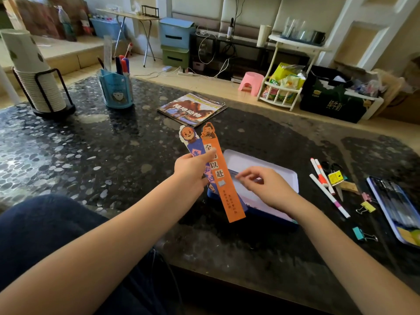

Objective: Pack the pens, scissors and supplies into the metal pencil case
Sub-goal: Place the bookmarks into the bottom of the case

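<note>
Head view: person seated at a dark speckled table, both bare forearms reaching forward over it
Landmark: open metal pencil case, blue outside and pale inside, lying flat on the table between the two hands
Teal binder clip: on the table right of the case, nearest the person
Left hand: raised just left of the case, fingers curled and thumb pressed, pinching two bookmarks together
Orange bookmark: upright, tilted, its lower end hanging in front of the case's left end
Blue bookmark: behind the orange one, mostly covered by the hand and the orange strip
Right hand: over the inside of the case, fingers curled with tips close together; whether they pinch anything, cannot tell
Yellow binder clip: right of the case
Pink binder clip: just beyond the yellow one
Pens: white, side by side, right of the case
Scissors: just right of the pens, with a yellow tag on them
Case lid: flat, far right of the case
Magazine: beyond the case
Blue pen holder: far left beyond the case, markers standing in it
Paper cup stack: in a black rack, left of the holder
</note>
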A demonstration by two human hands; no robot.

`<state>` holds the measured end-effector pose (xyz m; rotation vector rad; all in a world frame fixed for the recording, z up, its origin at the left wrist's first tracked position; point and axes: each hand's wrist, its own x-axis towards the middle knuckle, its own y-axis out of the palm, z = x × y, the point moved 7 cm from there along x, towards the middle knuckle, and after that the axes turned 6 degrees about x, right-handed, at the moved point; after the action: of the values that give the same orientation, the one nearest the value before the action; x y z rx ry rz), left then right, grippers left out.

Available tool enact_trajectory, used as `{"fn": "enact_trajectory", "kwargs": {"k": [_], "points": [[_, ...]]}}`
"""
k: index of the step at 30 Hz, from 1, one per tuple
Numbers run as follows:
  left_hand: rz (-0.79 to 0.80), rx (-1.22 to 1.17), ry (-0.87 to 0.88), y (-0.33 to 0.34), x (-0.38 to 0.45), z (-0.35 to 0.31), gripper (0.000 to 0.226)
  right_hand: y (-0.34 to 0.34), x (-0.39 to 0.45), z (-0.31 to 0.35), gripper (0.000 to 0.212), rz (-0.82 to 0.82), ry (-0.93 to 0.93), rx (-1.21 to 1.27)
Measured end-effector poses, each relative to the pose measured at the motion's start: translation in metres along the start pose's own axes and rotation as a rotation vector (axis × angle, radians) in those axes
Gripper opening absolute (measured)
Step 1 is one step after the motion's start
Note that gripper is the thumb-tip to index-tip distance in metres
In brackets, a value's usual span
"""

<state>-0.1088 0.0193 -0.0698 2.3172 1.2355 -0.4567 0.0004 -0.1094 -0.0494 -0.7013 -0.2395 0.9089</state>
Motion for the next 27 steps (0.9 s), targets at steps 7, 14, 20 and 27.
{"fn": "enact_trajectory", "kwargs": {"k": [7, 14, 20, 27], "points": [[0.098, 0.043, -0.056, 0.010, -0.006, 0.006, 0.025, 0.019, -0.009, 0.027, 0.025, -0.008, 0.051, 0.389], [0.132, 0.149, 0.030, 0.020, -0.014, -0.005, 0.019, 0.005, -0.001, 0.008, 0.014, -0.139, 0.166, 0.480], [-0.049, 0.144, 0.222, 0.001, -0.010, -0.025, 0.014, -0.044, 0.009, 0.004, 0.003, -0.255, 0.088, 0.347], [-0.202, 0.125, 0.410, -0.017, -0.009, -0.046, 0.015, -0.036, 0.009, -0.016, 0.002, -0.021, 0.151, -0.039]]}}
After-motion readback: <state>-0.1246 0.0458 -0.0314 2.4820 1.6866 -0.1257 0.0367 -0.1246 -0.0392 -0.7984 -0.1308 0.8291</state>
